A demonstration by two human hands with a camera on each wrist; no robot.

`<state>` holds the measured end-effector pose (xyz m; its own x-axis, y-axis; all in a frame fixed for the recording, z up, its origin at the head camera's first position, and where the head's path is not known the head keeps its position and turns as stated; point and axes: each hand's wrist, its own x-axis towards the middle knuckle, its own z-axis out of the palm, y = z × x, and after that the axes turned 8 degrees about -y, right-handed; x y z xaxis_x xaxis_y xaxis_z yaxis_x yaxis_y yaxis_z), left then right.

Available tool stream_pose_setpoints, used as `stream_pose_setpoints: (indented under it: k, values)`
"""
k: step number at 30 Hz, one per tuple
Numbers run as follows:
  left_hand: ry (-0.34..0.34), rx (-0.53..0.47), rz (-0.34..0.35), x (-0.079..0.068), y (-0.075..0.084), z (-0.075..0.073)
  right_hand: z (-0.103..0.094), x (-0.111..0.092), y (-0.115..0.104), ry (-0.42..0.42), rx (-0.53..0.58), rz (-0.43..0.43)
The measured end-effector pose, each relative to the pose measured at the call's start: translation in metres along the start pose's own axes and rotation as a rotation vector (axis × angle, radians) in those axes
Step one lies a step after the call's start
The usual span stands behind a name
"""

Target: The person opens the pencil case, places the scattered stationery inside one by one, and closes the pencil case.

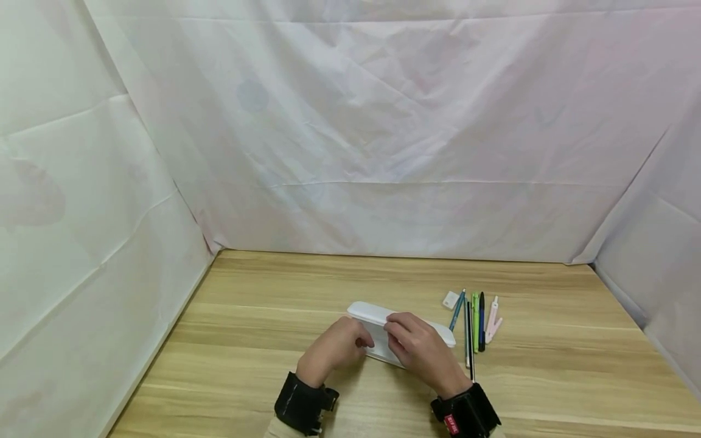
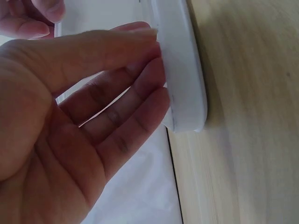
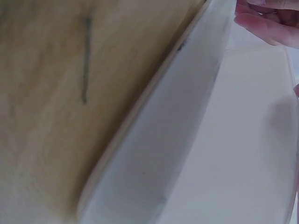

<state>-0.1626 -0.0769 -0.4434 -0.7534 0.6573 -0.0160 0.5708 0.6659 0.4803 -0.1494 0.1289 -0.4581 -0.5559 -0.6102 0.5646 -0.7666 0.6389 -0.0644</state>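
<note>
Your white pencil case [image 1: 380, 337] sits near centre, opening looks done; right hand [image 1: 418, 347] pinches its lid [image 1: 366, 311], left hand [image 1: 336, 347] touches it, grip unclear; eraser [image 1: 451, 300], pencils [image 1: 457, 311], pens [image 1: 482, 322], compass [image 1: 494, 321] lie right, none visibly stowed.

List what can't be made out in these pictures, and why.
- Head: the case's near right part, hidden behind the right hand.
- Head: any print on the pens, too small.
- Left wrist: most of the right hand, cut off by the edges.
- Right wrist: the dark streak, too blurred to identify.
</note>
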Motion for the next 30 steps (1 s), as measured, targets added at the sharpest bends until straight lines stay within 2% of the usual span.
stream_pose_setpoints:
  k: [6,11,14,17,23,30]
  values:
    - [-0.003,0.021,-0.036,0.000,0.002,0.003,-0.002,0.000,-0.002,-0.015,-0.006,0.020]
    - [0.002,0.018,-0.024,0.000,0.001,0.003,-0.008,0.002,-0.004,-0.055,-0.030,0.035]
    - [0.003,0.006,-0.022,0.000,0.000,0.003,-0.019,0.004,-0.007,-0.097,-0.049,0.048]
    - [-0.007,-0.008,-0.040,0.000,0.001,0.002,-0.033,0.007,-0.013,-0.193,-0.034,0.099]
    - [-0.026,-0.014,-0.078,0.001,0.003,0.000,-0.056,0.009,-0.027,-0.526,0.108,0.301]
    - [-0.020,0.003,-0.063,-0.001,0.003,0.003,-0.059,0.005,-0.033,-0.686,0.237,0.473]
